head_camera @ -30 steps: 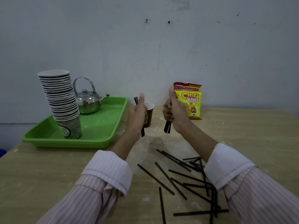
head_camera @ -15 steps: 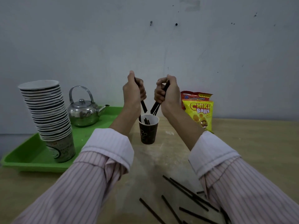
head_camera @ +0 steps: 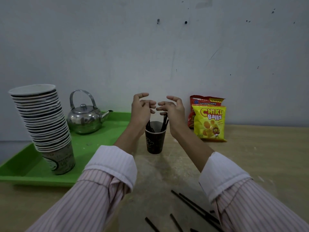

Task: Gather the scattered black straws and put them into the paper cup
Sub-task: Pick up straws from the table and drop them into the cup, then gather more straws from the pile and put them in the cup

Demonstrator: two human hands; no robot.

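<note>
A dark paper cup stands upright on the wooden table, with several black straws leaning inside it. My left hand hovers just above the cup's left rim, fingers spread and holding nothing. My right hand hovers above the right rim, also with fingers apart and nothing in it. Several loose black straws lie scattered on the table near the bottom edge, partly hidden by my right sleeve.
A green tray at the left holds a tall leaning stack of paper cups and a metal kettle. Two snack bags stand against the wall right of the cup. A grey wall is close behind.
Both hands let go of their straws, which dropped into the cup. The fingers have spread apart above the rim.
</note>
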